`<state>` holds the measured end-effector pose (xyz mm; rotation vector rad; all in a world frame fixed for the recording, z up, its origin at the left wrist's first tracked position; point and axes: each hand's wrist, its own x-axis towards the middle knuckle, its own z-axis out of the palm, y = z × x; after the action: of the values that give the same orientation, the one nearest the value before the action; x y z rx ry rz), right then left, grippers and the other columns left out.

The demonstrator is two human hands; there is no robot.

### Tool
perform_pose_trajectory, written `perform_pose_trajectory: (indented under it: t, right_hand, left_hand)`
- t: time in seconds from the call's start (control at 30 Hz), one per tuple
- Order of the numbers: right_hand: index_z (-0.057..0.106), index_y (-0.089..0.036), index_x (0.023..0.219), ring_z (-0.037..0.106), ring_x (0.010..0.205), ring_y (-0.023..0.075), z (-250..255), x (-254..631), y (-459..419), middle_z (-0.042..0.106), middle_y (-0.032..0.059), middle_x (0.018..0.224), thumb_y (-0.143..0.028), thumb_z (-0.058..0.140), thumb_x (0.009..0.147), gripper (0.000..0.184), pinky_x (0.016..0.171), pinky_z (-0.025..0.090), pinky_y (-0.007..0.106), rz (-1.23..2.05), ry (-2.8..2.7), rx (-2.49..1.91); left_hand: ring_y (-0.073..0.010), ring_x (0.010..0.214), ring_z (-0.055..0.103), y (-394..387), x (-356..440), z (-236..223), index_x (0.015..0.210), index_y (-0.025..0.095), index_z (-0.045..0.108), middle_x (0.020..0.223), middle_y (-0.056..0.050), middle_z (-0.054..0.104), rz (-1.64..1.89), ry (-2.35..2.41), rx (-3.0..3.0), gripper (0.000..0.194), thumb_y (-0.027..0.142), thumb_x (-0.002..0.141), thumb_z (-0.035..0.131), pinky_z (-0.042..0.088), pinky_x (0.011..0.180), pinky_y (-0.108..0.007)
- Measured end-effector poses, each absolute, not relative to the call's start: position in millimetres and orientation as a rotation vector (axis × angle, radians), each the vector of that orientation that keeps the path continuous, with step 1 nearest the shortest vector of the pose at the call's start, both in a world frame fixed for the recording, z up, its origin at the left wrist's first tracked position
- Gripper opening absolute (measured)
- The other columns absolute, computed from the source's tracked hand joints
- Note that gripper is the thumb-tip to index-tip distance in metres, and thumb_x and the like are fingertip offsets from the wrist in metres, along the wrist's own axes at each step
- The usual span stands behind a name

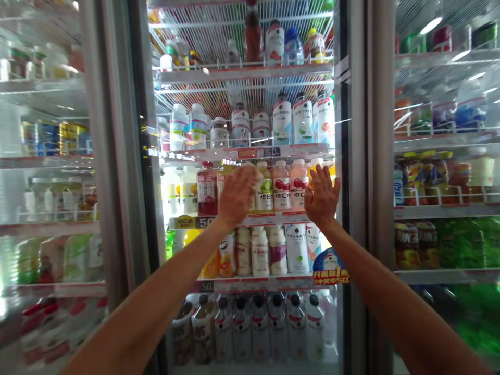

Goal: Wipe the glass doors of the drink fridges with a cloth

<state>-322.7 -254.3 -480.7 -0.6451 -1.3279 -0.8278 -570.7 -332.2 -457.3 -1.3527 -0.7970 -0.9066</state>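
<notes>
Both my arms reach forward to an upright drinks cooler. My left hand is raised before the middle shelf, hiding part of a yellowish bottle. Motion smears its fingers; a pale patch shows by the fingertips, and I cannot make out whether it is something held. My right hand is up at the cooler's right side with its fingers spread and nothing in them. Between the hands stand a green-labelled bottle and pink bottles with red fruit labels. Left of them is a dark red bottle. Faint reflections suggest glass before the shelves.
Above is a shelf of white-labelled bottles; below are small cream bottles and a bottom row of black-capped bottles. Metal door frames flank the cooler. A round promotional sign hangs by my right forearm.
</notes>
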Motion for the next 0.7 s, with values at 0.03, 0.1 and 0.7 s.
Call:
perform_pose_trajectory:
  t: [0.03, 0.1, 0.7]
  right_hand:
    - [0.037, -0.019, 0.133, 0.029, 0.134, 0.0214, -480.8, -322.0, -254.2, 0.042, 0.01, 0.139, -0.027, 0.037, 0.086, 0.048, 0.109, 0.017, 0.049, -0.832, -1.328, -0.643]
    - [0.038, -0.018, 0.132, 0.03, 0.134, 0.0211, -481.1, -320.7, -254.4, 0.043, 0.0099, 0.138, -0.027, 0.037, 0.086, 0.046, 0.109, 0.018, 0.049, -0.839, -1.325, -0.643]
    - [0.042, -0.022, 0.129, 0.027, 0.135, 0.0216, -483.8, -321.5, -254.9, 0.04, 0.0077, 0.141, -0.028, 0.038, 0.085, 0.045, 0.108, 0.02, 0.05, -0.825, -1.352, -0.687]
  left_hand:
    - [-0.0162, 0.134, 0.025, -329.0, -554.4, -466.6, 0.136, 0.018, 0.033, 0.142, -0.004, 0.035, -0.699, -0.709, -1.486, 0.047, 0.027, 0.09, 0.035, 0.027, 0.111, -0.036]
    - [-0.0145, 0.134, 0.025, -328.7, -546.1, -475.6, 0.135, 0.02, 0.035, 0.141, -0.002, 0.036, -0.49, -0.623, -1.603, 0.046, 0.027, 0.089, 0.036, 0.025, 0.112, -0.034]
    - [-0.0245, 0.135, 0.023, -354.4, -646.3, -472.6, 0.134, 0.016, 0.035, 0.143, -0.01, 0.032, -1.051, -0.92, -1.175, 0.046, 0.03, 0.09, 0.034, 0.032, 0.107, -0.053]
